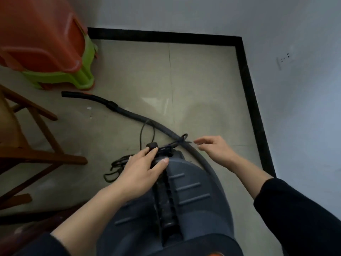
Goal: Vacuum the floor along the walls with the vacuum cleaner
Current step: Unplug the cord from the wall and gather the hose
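Observation:
The dark grey vacuum cleaner body (pixel 191 193) stands on the floor right below me. My left hand (pixel 142 172) rests flat on its top front, fingers straight, fingertips by a black plug (pixel 152 145) and a bundle of black power cord (pixel 118 167). Its grey hose (pixel 162 129) curves away to the left across the tiles and ends in a black nozzle (pixel 77 94) lying on the floor. My right hand (pixel 214 147) hovers just right of the hose with loosely spread fingers, holding nothing.
Stacked orange and green plastic stools (pixel 60 58) stand at the back left. A wooden chair frame (pixel 33 145) is at the left. White walls with a black skirting strip (pixel 252 108) meet in a corner ahead. A wall socket (pixel 286 58) is on the right wall.

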Motion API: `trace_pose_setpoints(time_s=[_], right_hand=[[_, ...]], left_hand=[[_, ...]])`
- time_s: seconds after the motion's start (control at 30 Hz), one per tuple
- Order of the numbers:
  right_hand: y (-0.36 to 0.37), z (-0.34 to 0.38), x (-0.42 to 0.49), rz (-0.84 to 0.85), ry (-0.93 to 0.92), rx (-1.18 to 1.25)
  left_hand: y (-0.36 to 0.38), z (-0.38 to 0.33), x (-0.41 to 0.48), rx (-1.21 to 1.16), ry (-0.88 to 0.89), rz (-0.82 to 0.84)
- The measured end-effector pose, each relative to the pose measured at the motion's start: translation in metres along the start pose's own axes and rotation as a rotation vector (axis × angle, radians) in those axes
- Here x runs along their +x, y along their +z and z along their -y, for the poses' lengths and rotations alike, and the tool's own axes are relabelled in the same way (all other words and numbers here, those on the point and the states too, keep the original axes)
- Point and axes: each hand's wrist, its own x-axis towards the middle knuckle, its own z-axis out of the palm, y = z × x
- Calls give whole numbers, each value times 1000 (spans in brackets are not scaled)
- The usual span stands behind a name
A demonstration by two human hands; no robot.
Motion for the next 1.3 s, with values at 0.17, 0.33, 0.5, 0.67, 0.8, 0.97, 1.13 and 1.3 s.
trace_pose_setpoints(time_s=[0.17,0.33,0.5,0.67,0.8,0.97,1.13,1.3], right_hand=[[-17,-78,-2,5,123,-32],[1,-158,0,112,100,-37],[-5,-242,-9,176,70,-35],[-30,-335,-1,112,134,-89],[-19,-418,30,49,134,-125],[25,-511,92,35,165,-120],[82,-573,144,35,240,5],[101,-585,161,8,327,316]], left_hand=[[27,-32,-17,173,-130,-102],[81,-87,-34,392,-198,-311],[183,-170,-14,419,-119,-369],[324,-179,41,159,-43,-267],[428,-127,116,8,-228,-87],[539,-48,212,-147,-327,1],[619,-4,273,-412,-373,176],[643,16,285,-656,-361,207]])
